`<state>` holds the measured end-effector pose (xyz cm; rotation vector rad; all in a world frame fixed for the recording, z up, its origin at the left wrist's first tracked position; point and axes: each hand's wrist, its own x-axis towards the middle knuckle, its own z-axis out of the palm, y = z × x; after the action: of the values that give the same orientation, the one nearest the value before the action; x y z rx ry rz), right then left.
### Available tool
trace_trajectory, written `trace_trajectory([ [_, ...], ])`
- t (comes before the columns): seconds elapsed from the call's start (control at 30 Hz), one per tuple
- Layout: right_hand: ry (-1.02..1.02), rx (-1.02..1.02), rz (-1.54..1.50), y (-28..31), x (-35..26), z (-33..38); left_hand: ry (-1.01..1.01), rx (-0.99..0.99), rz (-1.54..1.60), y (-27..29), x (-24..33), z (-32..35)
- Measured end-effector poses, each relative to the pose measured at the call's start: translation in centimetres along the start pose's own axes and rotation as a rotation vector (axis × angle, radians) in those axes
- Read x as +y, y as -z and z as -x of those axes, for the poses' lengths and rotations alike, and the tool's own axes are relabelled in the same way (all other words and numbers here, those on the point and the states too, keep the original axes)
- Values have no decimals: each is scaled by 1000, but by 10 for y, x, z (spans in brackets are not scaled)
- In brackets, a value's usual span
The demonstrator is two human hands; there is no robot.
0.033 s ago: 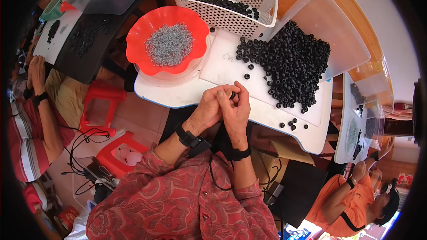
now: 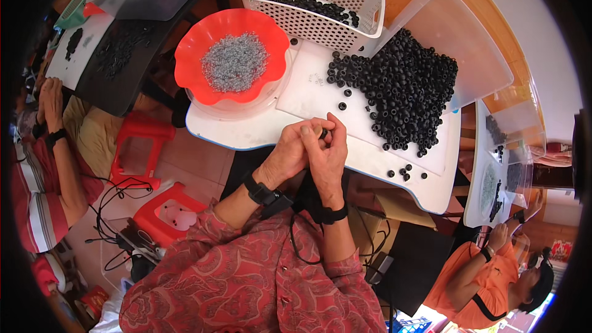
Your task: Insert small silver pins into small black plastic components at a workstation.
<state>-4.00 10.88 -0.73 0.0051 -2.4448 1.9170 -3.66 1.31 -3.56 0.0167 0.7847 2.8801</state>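
My left hand [image 2: 288, 151] and my right hand [image 2: 328, 159] meet just over the near edge of the white table [image 2: 228, 132]. Pinched between their fingertips is a small black round part [image 2: 324, 133], mostly covered by fingers. It resembles the loose black hollow parts [image 2: 404, 86] heaped on the table, ahead and to the right of my hands. To the left, a red wavy-rimmed bowl [image 2: 188, 55] holds many tiny greyish translucent pieces [image 2: 234, 61].
A white perforated basket [image 2: 308, 28] with more black parts stands at the back. A clear plastic bin [image 2: 478, 43] lies tipped behind the heap. Red stools [image 2: 139, 148] and black cables [image 2: 102, 225] are on the left. Co-workers sit at either side, one in orange [image 2: 475, 283].
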Motion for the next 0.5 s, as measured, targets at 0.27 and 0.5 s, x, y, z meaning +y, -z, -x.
trace_trajectory([
  [0.27,-61,-16,-73,-3,-11,1,-41,-8,-80,-9,2,6],
  [0.5,-85,-40,72,0,-21,2,-37,2,-32,-1,0,4],
])
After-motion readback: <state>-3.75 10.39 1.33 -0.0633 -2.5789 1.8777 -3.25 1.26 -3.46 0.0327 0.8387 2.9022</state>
